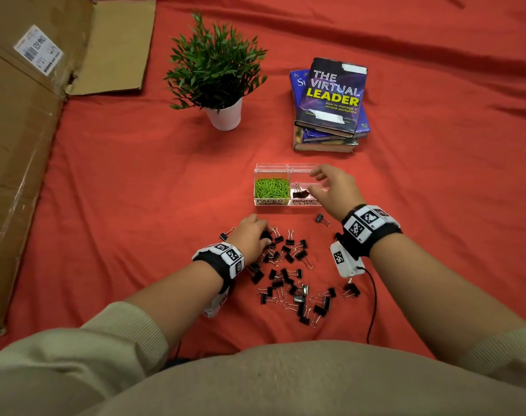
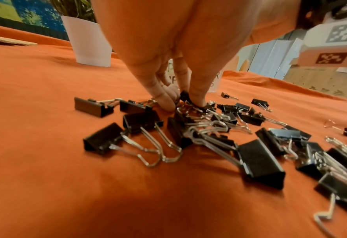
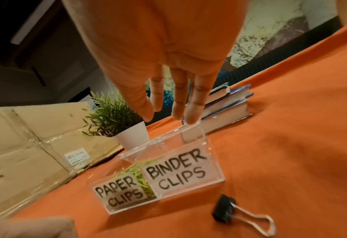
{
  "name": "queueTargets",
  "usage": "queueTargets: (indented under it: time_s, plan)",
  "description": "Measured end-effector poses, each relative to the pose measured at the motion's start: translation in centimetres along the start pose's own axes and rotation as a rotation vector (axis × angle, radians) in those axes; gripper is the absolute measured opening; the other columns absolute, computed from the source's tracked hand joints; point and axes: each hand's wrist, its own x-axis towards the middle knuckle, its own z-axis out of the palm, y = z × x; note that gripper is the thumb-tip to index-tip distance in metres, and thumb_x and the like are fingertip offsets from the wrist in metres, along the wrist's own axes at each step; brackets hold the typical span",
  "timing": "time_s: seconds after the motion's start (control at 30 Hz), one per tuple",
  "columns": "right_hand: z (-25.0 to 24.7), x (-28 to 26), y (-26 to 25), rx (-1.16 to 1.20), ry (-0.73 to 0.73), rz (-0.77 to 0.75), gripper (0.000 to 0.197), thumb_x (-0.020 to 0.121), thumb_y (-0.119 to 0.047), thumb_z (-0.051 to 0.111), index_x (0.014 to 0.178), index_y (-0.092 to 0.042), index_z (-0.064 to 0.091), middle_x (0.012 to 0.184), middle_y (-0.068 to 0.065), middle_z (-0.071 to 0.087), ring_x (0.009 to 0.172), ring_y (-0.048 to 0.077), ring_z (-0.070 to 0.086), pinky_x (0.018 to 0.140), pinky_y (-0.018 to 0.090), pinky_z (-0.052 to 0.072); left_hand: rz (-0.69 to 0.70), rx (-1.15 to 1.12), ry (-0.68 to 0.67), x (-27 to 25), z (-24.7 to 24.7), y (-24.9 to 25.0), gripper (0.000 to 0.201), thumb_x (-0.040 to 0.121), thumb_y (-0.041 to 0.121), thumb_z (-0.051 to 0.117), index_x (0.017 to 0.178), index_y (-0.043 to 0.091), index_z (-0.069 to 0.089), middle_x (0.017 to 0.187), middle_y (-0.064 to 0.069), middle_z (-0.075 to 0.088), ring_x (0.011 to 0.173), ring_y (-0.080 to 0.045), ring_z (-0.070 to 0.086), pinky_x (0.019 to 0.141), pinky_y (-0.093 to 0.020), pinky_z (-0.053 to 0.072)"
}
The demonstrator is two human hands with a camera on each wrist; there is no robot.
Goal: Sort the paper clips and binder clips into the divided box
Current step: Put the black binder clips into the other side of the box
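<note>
Left hand (image 1: 251, 234) down in the pile of binder clips (image 1: 288, 271) on the red-draped bench (image 1: 135, 190), fingertips (image 2: 169, 103) pinching one black binder clip (image 2: 185, 96) — seemingly to lift the next load. Right hand (image 1: 331, 187) slack and empty, fingers spread over the divided box (image 1: 285, 202), above its binder-clip side — likely just emptied. Green paper clips (image 1: 270, 187) already heaped in the left compartment. One stray clip (image 3: 223, 207) just short of the box.

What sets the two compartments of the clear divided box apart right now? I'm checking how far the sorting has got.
The left compartment, labelled PAPER CLIPS, is heaped with green paper clips; the right compartment, labelled BINDER CLIPS, holds only a few black binder clips. The right hand hovers open over the right one; nothing is above the left. Both share one clear plastic box.
</note>
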Motion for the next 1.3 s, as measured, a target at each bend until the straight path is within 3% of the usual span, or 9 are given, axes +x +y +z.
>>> queueTargets:
  time_s: [0.13,0.2,0.27,0.37,0.57,0.83,0.97,1.17,1.3]
  plan:
    - [0.6,-3.2,1.8,-0.116,-0.058,0.027,0.01,0.085,-0.017,0.058,0.092,-0.014,0.064,0.095,0.001,0.064,0.088,0.017,0.061,0.078,0.028,0.051,0.028,-0.001,0.026,-0.1,0.2,0.2,0.02,0.089,0.022,0.061,0.107,0.013,0.058,0.114,-0.004,0.049,0.11,-0.021,0.049,0.097,-0.034,0.042]
    - [1.8,-4.9,2.8,-0.283,-0.203,0.027,0.025,0.087,-0.024,0.057,0.111,-0.014,0.06,0.117,0.004,0.058,0.106,0.018,0.055,0.089,0.027,0.047,0.065,0.042,0.036,-0.1,0.3,0.4,0.019,0.089,0.021,0.061,0.106,0.013,0.057,0.115,-0.003,0.051,0.111,-0.021,0.048,0.098,-0.033,0.041]
    - [3.2,-6.3,3.3,-0.386,-0.297,0.035,0.052,0.087,-0.032,0.058,0.134,-0.017,0.043,0.143,0.006,0.038,0.131,0.024,0.037,0.107,0.038,0.04,0.092,0.077,0.051,-0.3,0.3,0.6,0.017,0.09,0.02,0.061,0.105,0.014,0.056,0.115,-0.002,0.053,0.111,-0.021,0.046,0.097,-0.033,0.04]
    - [4.8,-7.3,3.3,-0.384,-0.33,0.068,0.066,0.087,-0.037,0.058,0.143,-0.018,0.029,0.152,0.007,0.023,0.139,0.029,0.024,0.114,0.045,0.03,0.081,0.1,0.054,-0.5,0.4,0.9,0.018,0.089,0.024,0.061,0.104,0.016,0.055,0.115,0.0,0.053,0.11,-0.019,0.046,0.096,-0.033,0.043]
    - [6.7,-8.0,2.2,-0.271,-0.32,-0.02,0.034,0.09,-0.007,0.047,0.124,-0.009,0.053,0.119,0.008,0.047,0.114,0.024,0.04,0.101,0.037,0.041,0.073,0.017,0.046,-0.3,0.0,2.4,0.028,0.091,0.022,0.058,0.118,0.014,0.055,0.121,-0.002,0.051,0.111,-0.02,0.054,0.098,-0.034,0.045]
    - [7.1,-8.3,2.7,-0.251,-0.31,0.004,0.019,0.083,-0.007,0.054,0.101,0.001,0.055,0.109,0.014,0.048,0.102,0.028,0.047,0.089,0.036,0.042,0.133,-0.199,0.18,3.4,-3.1,8.0,0.022,0.088,0.02,0.063,0.109,0.014,0.06,0.114,-0.004,0.053,0.104,-0.018,0.054,0.097,-0.029,0.044]
    - [6.3,-8.1,3.1,-0.213,-0.391,-0.008,0.01,0.083,-0.01,0.056,0.092,-0.006,0.054,0.101,0.012,0.055,0.098,0.026,0.05,0.08,0.029,0.039,0.156,-0.201,0.217,6.5,-4.6,9.8,0.019,0.088,0.016,0.063,0.106,0.01,0.059,0.114,-0.007,0.053,0.102,-0.02,0.055,0.095,-0.03,0.045]
    - [5.2,-8.1,4.9,0.069,-0.295,0.228,0.015,0.078,-0.005,0.061,0.077,-0.02,0.057,0.072,-0.003,0.057,0.059,0.005,0.048,0.053,0.011,0.036,0.147,-0.081,0.159,9.1,-5.1,9.9,0.017,0.09,0.01,0.057,0.107,0.008,0.059,0.115,-0.01,0.054,0.103,-0.026,0.057,0.091,-0.032,0.045]
    - [4.1,-6.9,4.6,0.235,-0.205,0.286,0.022,0.074,-0.002,0.067,0.07,-0.022,0.057,0.063,-0.008,0.056,0.056,0.004,0.049,0.059,0.018,0.043,0.234,0.001,0.21,7.4,-4.8,8.9,0.019,0.088,0.01,0.056,0.107,0.013,0.06,0.113,-0.004,0.058,0.108,-0.021,0.052,0.095,-0.033,0.044]
